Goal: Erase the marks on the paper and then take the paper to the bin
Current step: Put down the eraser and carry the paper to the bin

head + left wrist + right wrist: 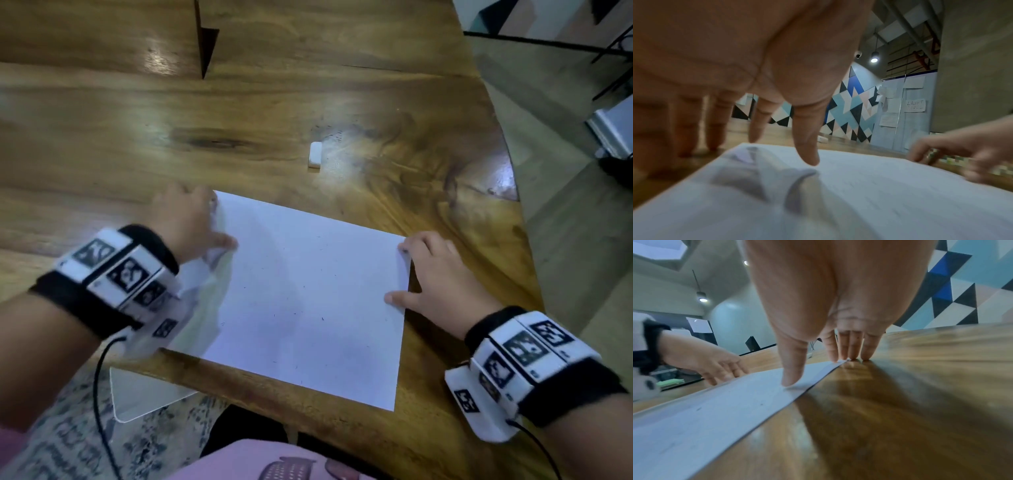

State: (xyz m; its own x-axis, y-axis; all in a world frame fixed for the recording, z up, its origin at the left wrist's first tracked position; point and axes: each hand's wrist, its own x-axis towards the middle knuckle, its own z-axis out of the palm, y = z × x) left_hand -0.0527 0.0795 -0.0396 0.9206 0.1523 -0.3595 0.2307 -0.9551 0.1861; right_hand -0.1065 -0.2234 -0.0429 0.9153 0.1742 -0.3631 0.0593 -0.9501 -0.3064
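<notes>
A white sheet of paper lies on the wooden table near its front edge, with only tiny dark specks on it. My left hand is at the sheet's left edge, thumb on top and fingers straight down beside the far corner. In the left wrist view the paper buckles up under that thumb. My right hand lies at the right edge. Its thumb presses the paper, and its straight fingers touch the far right corner. A small white eraser lies beyond the sheet, untouched.
The table's curved right edge drops to the floor close to my right hand. A dark wedge-shaped notch cuts the table at the back. A clear plastic sheet sits below the front edge by my lap. Eraser crumbs lie near the eraser.
</notes>
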